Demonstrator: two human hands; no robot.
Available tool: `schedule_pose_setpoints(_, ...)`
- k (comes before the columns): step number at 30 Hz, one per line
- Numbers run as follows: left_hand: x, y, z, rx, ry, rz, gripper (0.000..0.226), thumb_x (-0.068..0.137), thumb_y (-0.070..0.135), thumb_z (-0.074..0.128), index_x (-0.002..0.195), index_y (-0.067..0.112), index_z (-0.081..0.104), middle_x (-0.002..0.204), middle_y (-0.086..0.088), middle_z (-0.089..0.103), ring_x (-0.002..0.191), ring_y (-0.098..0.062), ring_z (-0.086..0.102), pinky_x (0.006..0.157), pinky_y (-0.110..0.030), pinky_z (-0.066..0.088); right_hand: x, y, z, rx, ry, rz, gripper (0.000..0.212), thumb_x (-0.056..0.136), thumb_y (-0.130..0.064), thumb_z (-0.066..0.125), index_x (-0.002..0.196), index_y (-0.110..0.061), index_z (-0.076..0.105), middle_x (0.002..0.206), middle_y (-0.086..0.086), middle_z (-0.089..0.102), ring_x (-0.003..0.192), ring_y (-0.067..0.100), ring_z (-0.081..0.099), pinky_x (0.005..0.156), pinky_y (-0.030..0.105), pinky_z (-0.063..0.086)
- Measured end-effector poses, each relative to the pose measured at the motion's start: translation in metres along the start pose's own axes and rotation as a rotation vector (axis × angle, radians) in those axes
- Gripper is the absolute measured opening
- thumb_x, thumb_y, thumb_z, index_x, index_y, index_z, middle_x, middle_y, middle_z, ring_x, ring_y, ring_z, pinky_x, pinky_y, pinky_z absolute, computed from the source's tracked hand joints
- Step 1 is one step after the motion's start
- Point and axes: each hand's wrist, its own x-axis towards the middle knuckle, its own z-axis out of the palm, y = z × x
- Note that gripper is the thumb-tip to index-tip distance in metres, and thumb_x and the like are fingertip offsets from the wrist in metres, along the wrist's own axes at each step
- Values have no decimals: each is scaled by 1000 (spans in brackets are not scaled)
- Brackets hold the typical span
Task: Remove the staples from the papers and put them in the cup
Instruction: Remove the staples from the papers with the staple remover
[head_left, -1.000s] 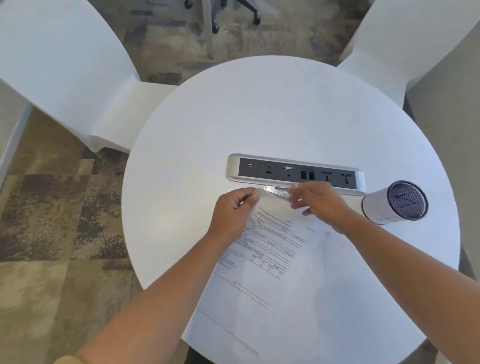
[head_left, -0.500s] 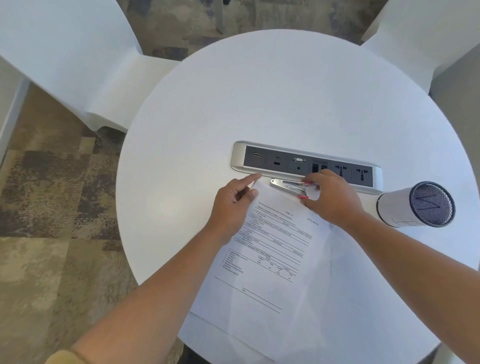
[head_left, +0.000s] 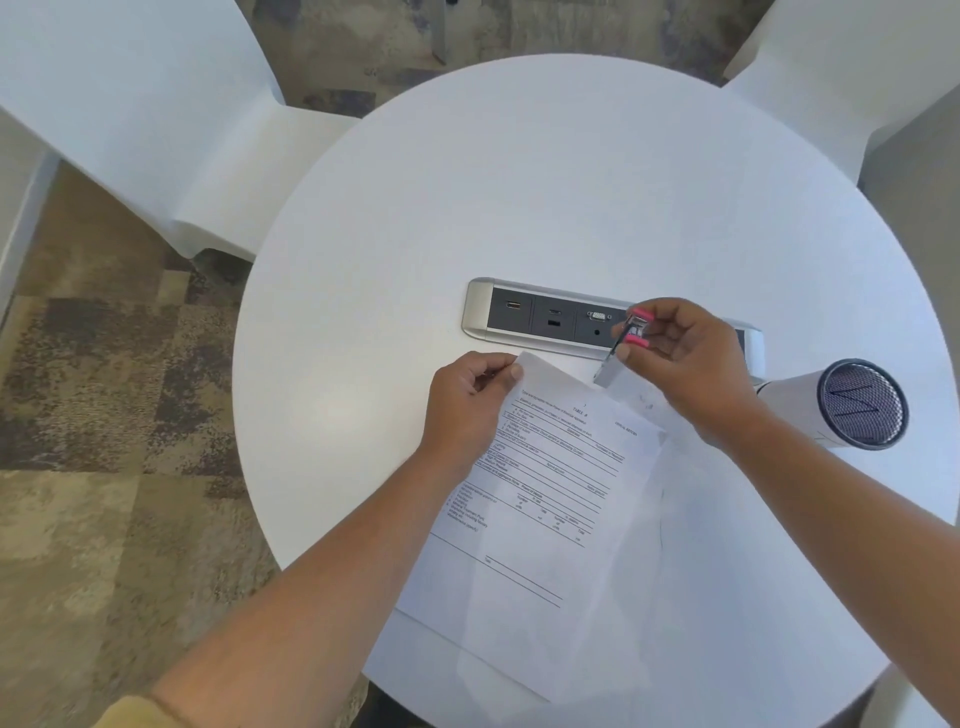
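Printed papers lie on the round white table, partly over its near edge. My left hand pinches their top left corner. My right hand holds a silver staple remover with pink grips, lifted above the papers' top edge, its jaws pointing down. A white cup with a dark mesh mouth lies tilted on the table to the right of my right hand. No staple is visible.
A silver and black power socket strip is set into the table just beyond the papers. Two white chairs stand at the back left and back right. Patterned carpet lies to the left.
My right hand has picked the staple remover up off the table and raised it over the socket strip. My left hand still pinches the papers' corner.
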Motion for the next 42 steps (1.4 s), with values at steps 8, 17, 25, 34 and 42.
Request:
schedule_pose_setpoints(8,-4,4,3,-69,1,-16,10,90,13,73,96,21,77,91,1,76,92,-23,73,86,-42,61,-8,-16,18,155,-284,90,42,65,-20,88,105,-24,72,96,3,66,83,28,68,90,43,55)
schedule_pose_setpoints(17,-12,8,3,-136,-6,-45,14,82,4,78,83,18,77,77,0,77,73,-18,75,68,-34,62,-4,-29,33,-587,-294,-110,45,67,-28,88,109,-27,71,98,-15,66,79,-5,60,68,8,46)
schedule_pose_setpoints(25,-14,2,3,-45,-16,5,9,82,15,80,86,23,79,85,0,77,88,-26,70,78,-41,59,-4,-34,37,-736,-399,-286,39,68,-28,87,104,-21,73,92,-11,65,83,4,61,73,28,55)
schedule_pose_setpoints(34,-15,4,3,-74,-22,50,12,78,13,84,81,21,75,73,-2,74,72,-19,68,69,-35,58,-1,-34,41,-878,-449,-337,26,78,-50,72,99,-34,72,89,-15,64,84,5,59,70,37,53)
schedule_pose_setpoints(42,-14,-8,-10,141,-107,64,15,89,18,73,103,14,78,92,-2,78,83,-18,72,71,-25,57,-2,-31,41,-954,-426,-345,23,81,-41,72,101,-29,74,90,-11,67,87,11,58,74,32,48)
